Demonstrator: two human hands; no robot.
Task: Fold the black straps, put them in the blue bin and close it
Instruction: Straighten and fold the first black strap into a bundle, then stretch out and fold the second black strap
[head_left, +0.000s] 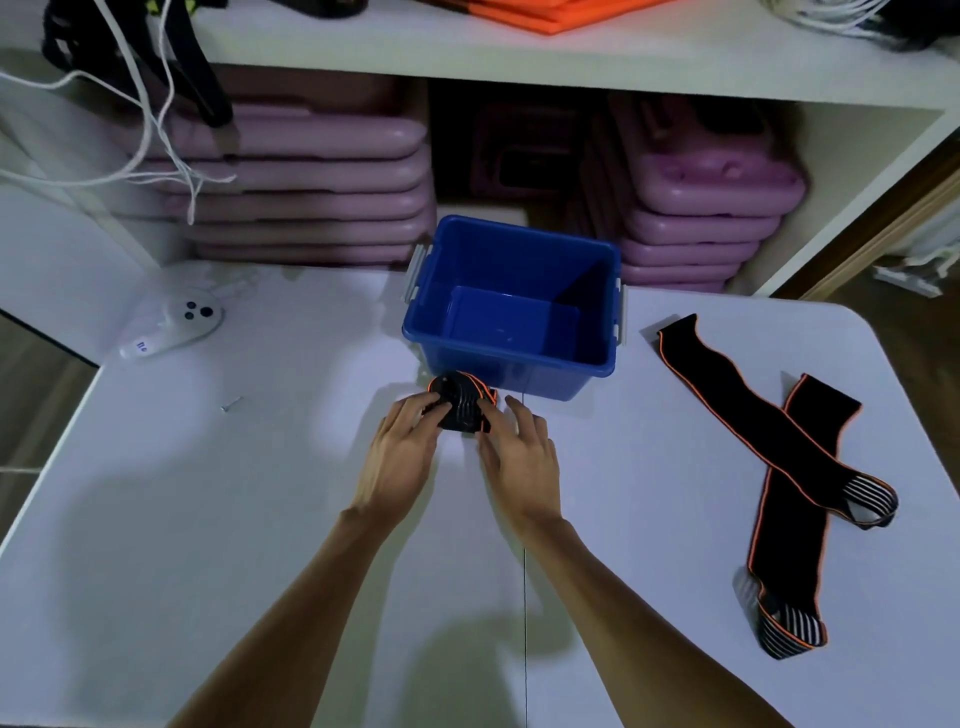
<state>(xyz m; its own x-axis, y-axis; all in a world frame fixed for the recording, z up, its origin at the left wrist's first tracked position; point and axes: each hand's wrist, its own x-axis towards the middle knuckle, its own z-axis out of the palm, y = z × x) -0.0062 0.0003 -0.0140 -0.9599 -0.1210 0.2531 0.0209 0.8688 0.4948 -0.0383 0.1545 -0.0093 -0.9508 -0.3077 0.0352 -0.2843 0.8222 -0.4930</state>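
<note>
Both hands on one rolled black strap (461, 402) on the table (260, 519), just in front of the blue bin's (511, 306) near wall. Left hand (402, 452) pinches the roll, fingers on top, likely so it doesn't spring loose. Right hand (519, 457) rests beside it, fingers spread, thumb touching; not a full grasp. Bin is open and empty, no lid in view. Two unfolded straps (779, 467) lie crossed near the table's right edge, within reach for later. Next, probably: lift the roll into the bin.

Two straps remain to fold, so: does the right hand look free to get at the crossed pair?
Probably yes: the right hand only rests by the rolled strap, and bare table lies between it and the crossed straps.
</note>
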